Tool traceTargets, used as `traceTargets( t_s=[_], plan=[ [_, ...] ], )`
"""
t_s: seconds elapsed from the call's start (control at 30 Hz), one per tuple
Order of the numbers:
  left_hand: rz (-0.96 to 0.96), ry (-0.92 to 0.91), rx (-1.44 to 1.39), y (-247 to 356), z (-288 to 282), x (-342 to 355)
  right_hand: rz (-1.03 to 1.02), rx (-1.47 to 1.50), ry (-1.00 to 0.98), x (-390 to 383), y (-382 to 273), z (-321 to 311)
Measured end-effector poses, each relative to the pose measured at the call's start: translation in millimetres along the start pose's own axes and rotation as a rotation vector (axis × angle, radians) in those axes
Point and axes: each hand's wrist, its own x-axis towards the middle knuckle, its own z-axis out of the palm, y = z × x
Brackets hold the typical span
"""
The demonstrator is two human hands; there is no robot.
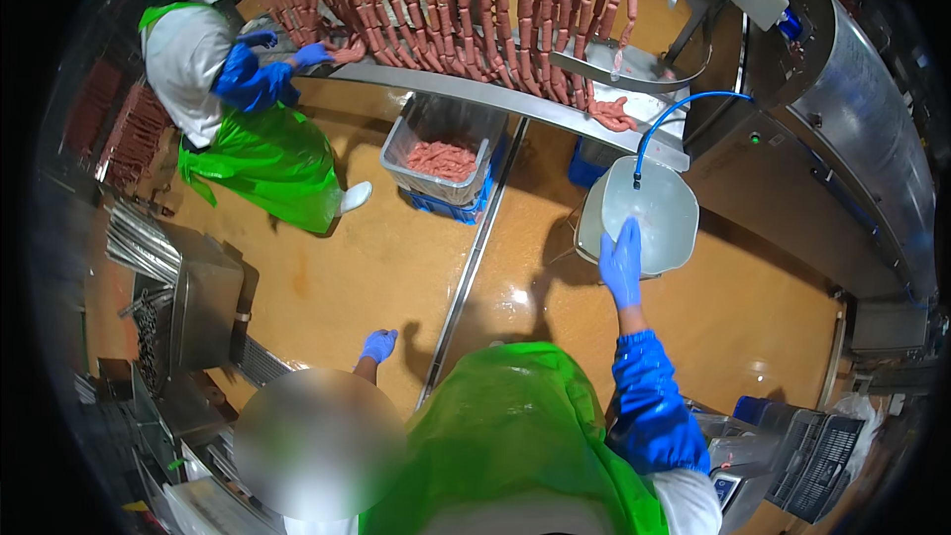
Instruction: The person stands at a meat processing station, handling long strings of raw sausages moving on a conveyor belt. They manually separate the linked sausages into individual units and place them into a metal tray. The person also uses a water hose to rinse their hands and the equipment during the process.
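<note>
My right hand (622, 266), in a blue glove, is stretched over the near side of a pale, rounded tub (676, 228). Its fingers are straight and open, with nothing in them; contact with the tub's rim cannot be made out. A thin blue hose (662, 119) arcs from the machine and ends over the tub. Lower left of centre, my left hand (378, 346), also gloved, is held in the air over the floor with its fingers curled in. I see nothing in it. A blurred patch hides the arm behind it.
Sausage links (485, 20) hang in rows above a steel ledge (515, 99). A grey crate (391, 151) of ground meat stands on a blue one. Far left, a co-worker in a green apron (267, 163) touches sausages. A steel machine (842, 119) and black crates (822, 456) are at right.
</note>
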Motion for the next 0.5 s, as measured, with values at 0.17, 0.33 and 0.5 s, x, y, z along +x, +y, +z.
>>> traceTargets(
  t_s=[0.17,0.33,0.5],
  plan=[
    [0.197,-0.045,-0.053,47,-11,34,0.084,-0.025,0.147,166,13,54],
    [0.132,-0.203,0.061,78,-64,43,0.425,-0.062,0.008,285,53,107],
    [0.178,-0.213,0.032,132,-157,118,0.577,-0.056,-0.068,348,92,159]
  ],
)
